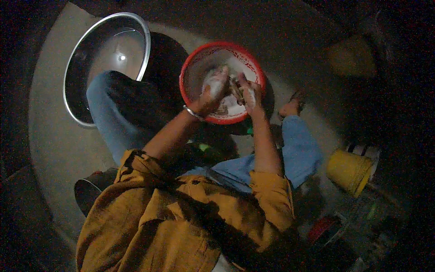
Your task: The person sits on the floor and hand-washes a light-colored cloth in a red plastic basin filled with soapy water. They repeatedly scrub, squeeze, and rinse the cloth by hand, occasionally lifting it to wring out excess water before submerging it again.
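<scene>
- The left hand (214, 88) was curled over a pale, sudsy lump (233, 93) inside the red basin (195, 65), fingers bent around it; the right hand (250, 93) gripped the same lump from the other side, thumb and fingers closed on it; what the lump was could not be told.
- The red basin sat just above the centre of the frame, its white inside showing; both hands stayed within its rim, the left wrist with its metal bangle (194, 113) crossing the near edge.
- A large steel bowl (74, 59) lay in the upper left, close to the basin but not touching it; a knee in blue cloth (102, 97) overlapped its lower rim, so little free room was left between the two vessels.
- A bare foot (290, 108) rested just right of the basin; a yellow bucket (348, 171) stood well apart at the right.
- A dark pan (88, 192) sat at the lower left, partly hidden by the mustard sleeve (136, 213).
- The floor (50, 136) was bare grey concrete, lit in a round patch; beyond it the room fell into darkness, with cluttered things at the lower right too dim to make out.
</scene>
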{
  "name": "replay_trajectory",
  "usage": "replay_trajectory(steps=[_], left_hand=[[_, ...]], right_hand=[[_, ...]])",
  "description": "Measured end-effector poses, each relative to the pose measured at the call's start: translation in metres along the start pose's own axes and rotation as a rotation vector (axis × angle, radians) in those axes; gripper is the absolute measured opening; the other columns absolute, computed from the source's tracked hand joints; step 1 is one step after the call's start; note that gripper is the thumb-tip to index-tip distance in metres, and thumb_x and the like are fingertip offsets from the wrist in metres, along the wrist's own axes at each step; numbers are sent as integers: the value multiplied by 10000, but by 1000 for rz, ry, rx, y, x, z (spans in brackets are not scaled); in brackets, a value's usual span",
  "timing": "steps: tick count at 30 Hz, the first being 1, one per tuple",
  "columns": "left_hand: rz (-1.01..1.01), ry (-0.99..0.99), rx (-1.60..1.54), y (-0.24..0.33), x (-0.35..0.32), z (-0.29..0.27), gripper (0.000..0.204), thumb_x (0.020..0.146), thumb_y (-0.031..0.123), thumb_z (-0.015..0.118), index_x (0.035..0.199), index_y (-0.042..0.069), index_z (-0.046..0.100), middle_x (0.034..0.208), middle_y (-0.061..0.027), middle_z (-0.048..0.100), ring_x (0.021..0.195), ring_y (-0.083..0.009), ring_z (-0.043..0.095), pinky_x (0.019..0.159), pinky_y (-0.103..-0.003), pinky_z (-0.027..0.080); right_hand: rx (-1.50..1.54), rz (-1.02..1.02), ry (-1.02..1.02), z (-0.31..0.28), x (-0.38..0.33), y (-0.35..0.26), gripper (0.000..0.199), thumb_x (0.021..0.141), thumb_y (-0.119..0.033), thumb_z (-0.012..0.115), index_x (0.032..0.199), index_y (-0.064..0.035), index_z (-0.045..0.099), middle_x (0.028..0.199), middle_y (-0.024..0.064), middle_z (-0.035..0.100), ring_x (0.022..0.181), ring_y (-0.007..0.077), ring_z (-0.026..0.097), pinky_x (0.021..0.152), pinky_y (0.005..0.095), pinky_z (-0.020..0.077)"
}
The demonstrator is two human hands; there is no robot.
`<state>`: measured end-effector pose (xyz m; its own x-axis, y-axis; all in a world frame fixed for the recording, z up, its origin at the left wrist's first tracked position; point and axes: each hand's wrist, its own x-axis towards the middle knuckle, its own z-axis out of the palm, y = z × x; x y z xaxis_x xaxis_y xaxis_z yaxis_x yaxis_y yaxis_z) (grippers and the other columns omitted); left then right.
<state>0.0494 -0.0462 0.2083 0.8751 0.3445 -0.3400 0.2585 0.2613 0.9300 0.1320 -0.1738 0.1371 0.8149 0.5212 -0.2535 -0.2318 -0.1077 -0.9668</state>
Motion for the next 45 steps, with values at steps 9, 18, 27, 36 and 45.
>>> replay_trajectory(steps=[9, 18, 27, 36, 45], left_hand=[[-174, 101, -421, 6, -1, -16, 393, 918, 450, 491, 915, 62, 553, 776, -25, 599, 672, -129, 566, 581, -270, 465], [-41, -5, -288, -30, 2, -18, 462, 936, 504, 397, 980, 75, 561, 860, -48, 586, 723, -155, 550, 638, -290, 474], [-113, -21, -433, -15, -6, 7, 421, 926, 467, 449, 1119, 98, 514, 1020, -43, 565, 891, -173, 559, 768, -329, 478], [20, -91, -677, -39, 9, -6, 376, 927, 386, 495, 1158, 91, 479, 1100, -60, 553, 1007, -198, 551, 873, -353, 462], [-173, 21, -634, 12, -7, 4, 484, 965, 460, 326, 1154, 47, 491, 1105, -121, 573, 968, -258, 592, 833, -381, 507]], right_hand=[[496, -83, -6, 11, -6, -7, 273, 728, -33, 624, 988, -37, 542, 889, 69, 586, 755, 142, 594, 611, 260, 498], [-243, -433, 213, 70, -50, -48, 147, 767, -131, 637, 827, -3, 596, 717, 40, 602, 612, 102, 537, 577, 246, 454], [-25, -27, 485, 57, -46, -100, 258, 773, -254, 709, 805, -25, 594, 772, 72, 618, 716, 135, 556, 681, 257, 444], [247, -173, 409, 39, -27, -61, 258, 790, -222, 702, 922, -60, 552, 845, 27, 594, 731, 110, 553, 667, 261, 459], [247, -105, 331, 43, -35, -71, 153, 791, -124, 698, 797, -32, 576, 788, 25, 597, 735, 103, 545, 699, 247, 444]])
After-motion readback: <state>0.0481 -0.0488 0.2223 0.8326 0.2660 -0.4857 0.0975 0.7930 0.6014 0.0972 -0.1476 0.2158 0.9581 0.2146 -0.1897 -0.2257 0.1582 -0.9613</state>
